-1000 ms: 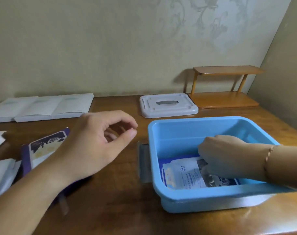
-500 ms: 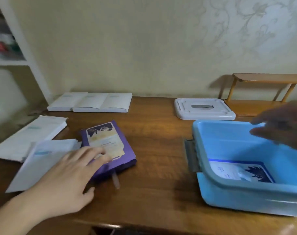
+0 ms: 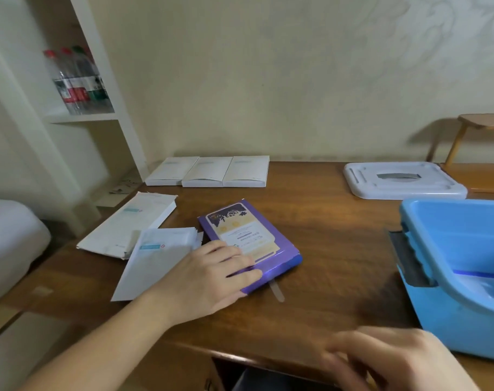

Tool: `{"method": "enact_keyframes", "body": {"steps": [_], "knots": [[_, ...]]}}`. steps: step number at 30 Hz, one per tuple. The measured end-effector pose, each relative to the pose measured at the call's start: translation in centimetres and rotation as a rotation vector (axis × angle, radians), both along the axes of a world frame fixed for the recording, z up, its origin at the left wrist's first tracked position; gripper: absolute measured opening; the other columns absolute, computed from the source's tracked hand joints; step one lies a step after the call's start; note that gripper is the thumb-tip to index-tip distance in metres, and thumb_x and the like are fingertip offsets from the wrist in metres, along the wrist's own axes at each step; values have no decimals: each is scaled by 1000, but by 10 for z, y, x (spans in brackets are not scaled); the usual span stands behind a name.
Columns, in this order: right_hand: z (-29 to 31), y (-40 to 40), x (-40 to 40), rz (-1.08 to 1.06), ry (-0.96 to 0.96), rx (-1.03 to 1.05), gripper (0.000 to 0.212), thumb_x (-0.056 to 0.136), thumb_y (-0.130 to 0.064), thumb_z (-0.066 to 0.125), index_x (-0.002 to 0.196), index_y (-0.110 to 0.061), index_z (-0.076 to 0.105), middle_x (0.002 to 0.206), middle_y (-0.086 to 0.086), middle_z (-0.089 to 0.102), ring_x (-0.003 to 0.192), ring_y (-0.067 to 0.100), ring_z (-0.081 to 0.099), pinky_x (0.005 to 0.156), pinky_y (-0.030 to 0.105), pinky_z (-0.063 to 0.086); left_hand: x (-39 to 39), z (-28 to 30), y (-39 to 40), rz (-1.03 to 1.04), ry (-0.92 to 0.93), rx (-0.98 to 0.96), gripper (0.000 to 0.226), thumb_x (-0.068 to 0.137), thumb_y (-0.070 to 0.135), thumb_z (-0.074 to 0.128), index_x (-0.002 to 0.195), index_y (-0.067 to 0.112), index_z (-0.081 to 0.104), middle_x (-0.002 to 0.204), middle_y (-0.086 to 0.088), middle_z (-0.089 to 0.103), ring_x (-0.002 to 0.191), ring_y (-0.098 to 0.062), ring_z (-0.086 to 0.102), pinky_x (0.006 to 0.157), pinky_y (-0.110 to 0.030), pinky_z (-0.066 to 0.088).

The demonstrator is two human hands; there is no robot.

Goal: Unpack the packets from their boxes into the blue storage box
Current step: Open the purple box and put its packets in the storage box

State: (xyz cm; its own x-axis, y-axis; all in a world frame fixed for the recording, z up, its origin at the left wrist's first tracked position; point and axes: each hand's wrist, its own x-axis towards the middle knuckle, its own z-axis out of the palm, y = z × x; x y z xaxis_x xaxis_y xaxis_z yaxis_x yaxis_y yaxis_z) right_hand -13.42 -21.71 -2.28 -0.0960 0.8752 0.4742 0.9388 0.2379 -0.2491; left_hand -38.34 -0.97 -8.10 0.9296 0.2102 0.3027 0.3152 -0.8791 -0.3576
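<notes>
The left hand (image 3: 209,273) lies flat on the near-left corner of the purple box (image 3: 247,244), fingers straight and spread over its lid, pressing rather than gripping; this grip has closed round nothing yet. The box lies flat on the wooden worktop (image 3: 333,244), its long axis running from the far left towards the near right, so the hand meets it at the near end and its fingers point roughly along the short side. The right hand (image 3: 395,359) hovers low at the worktop's near edge, blurred, fingers loosely bent and holding nothing visible. It is well apart from the purple box, so the left hand is plainly the nearer; picking the box up would likely call for the fingers to curl round its near edge.

The blue storage box (image 3: 448,235) sits to the right, smooth moulded plastic with rounded walls; a packet shows inside it only as a sliver. The purple box looks like glossy printed card, thin and rectangular, with a pale tab sticking out from its near end. Left of it lie flat white paper sleeves (image 3: 155,249), matte and creased, and three white boxes (image 3: 209,172) in a row by the wall. A white lid (image 3: 403,180) rests behind the storage box
</notes>
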Motion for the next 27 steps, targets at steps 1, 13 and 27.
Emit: {"method": "enact_keyframes", "body": {"steps": [1, 13, 27], "knots": [[-11, 5, -6, 14, 21, -71, 16, 62, -46, 78, 64, -37, 66, 51, -18, 54, 39, 0, 49, 36, 14, 41, 3, 0, 1, -17, -13, 24, 34, 88, 35, 66, 121, 25, 65, 121, 3, 68, 110, -15, 61, 98, -34, 49], [-32, 88, -29, 103, -37, 9, 20, 77, -12, 78, 93, -24, 76, 94, -8, 70, 78, 14, 68, 52, 28, 56, 26, 8, -2, 508, -1164, -889, 22, 79, 59, 63, 81, 37, 63, 83, 33, 66, 90, 15, 62, 48, -10, 48], [-45, 144, -58, 267, -199, 359, 21, 86, -9, 62, 104, -13, 73, 108, 4, 73, 49, 17, 59, 38, 27, 44, 25, 20, 4, 481, -1299, -900, 32, 78, 59, 58, 84, 29, 69, 86, 23, 69, 97, 10, 60, 49, -11, 48]]}}
